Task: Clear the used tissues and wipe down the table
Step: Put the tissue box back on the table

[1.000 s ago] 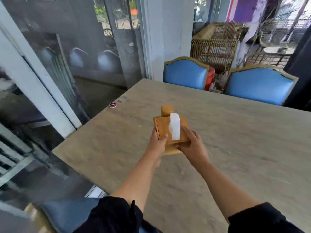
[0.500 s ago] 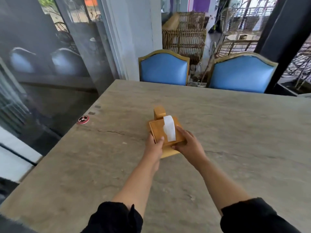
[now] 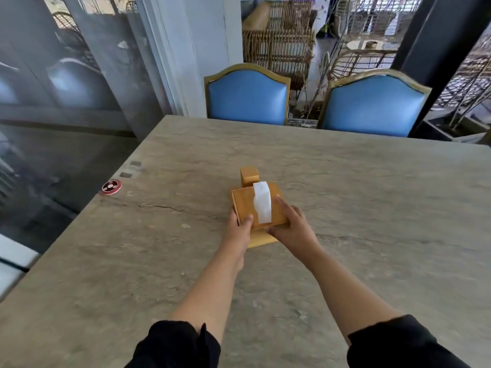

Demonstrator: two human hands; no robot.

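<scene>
1. Where the two forearms in black sleeves meet near the middle of the table (image 3: pixel 372 208), both hands grip a wooden tissue box (image 3: pixel 247 205).
2. The left hand (image 3: pixel 237 231) holds the box's near left corner, thumb curled over the top edge and the other fingers hidden beneath.
3. The right hand (image 3: pixel 291 225) clasps the near right side, fingers wrapped over the lid and thumb at the front edge.
4. A white tissue (image 3: pixel 262 201) stands out of the slot in the lid and folds down toward the person.
5. The box looks tilted, its near end raised above a flat wooden piece (image 3: pixel 261 239) under it; whether the two are joined cannot be told.
6. A small wooden block (image 3: pixel 249 176) stands upright just behind the box, touching or nearly touching it.
7. The tabletop is grey-beige stone with veining and a thin dark crack running across it left of the box.
8. A round red and white disc (image 3: pixel 111 187) lies at the left edge of the table, well apart from the box.
9. Two blue padded chairs with gold frames, one (image 3: pixel 247 94) on the left and one (image 3: pixel 374 104) on the right, stand at the far edge.
10. Glass panels (image 3: pixel 66 75) and a pale pillar (image 3: pixel 191 49) line the left side, and rattan furniture (image 3: pixel 279 41) is stacked behind the chairs.
</scene>
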